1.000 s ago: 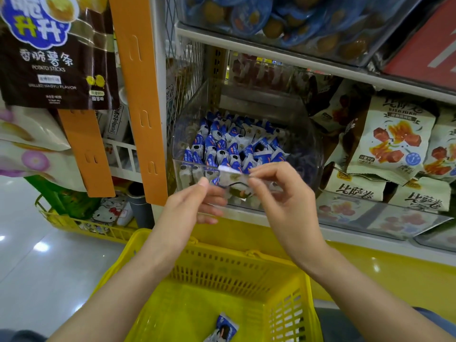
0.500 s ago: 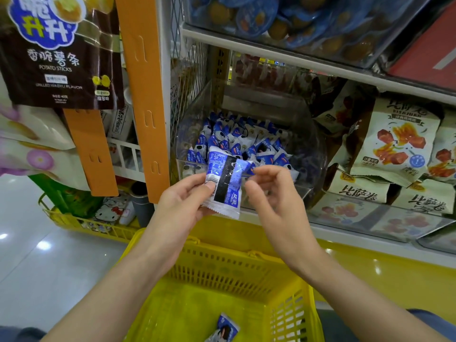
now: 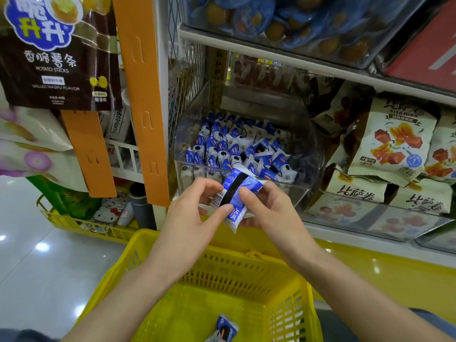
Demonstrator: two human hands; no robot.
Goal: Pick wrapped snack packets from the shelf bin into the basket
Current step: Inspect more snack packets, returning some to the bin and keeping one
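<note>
A blue-and-white snack packet (image 3: 235, 193) with a black band is held between both hands in front of the shelf, above the far rim of the yellow basket (image 3: 222, 270). My left hand (image 3: 195, 213) pinches its lower left side with thumb and fingers. My right hand (image 3: 269, 208) grips its right side, thumb on the front. Behind them, the clear shelf bin (image 3: 306, 193) holds several more blue-and-white packets (image 3: 232, 149). One packet (image 3: 224, 329) lies on the basket floor.
An orange upright strip (image 3: 140, 95) stands left of the bin. Larger white snack bags (image 3: 394, 144) fill the shelf to the right. A dark potato-stick bag (image 3: 56, 53) hangs at top left. A second yellow basket (image 3: 81, 223) sits on the floor at the left.
The packet, first held edge-on at the bin's front, has been turned to show its printed side and brought lower. Both hands have closed in on it.
</note>
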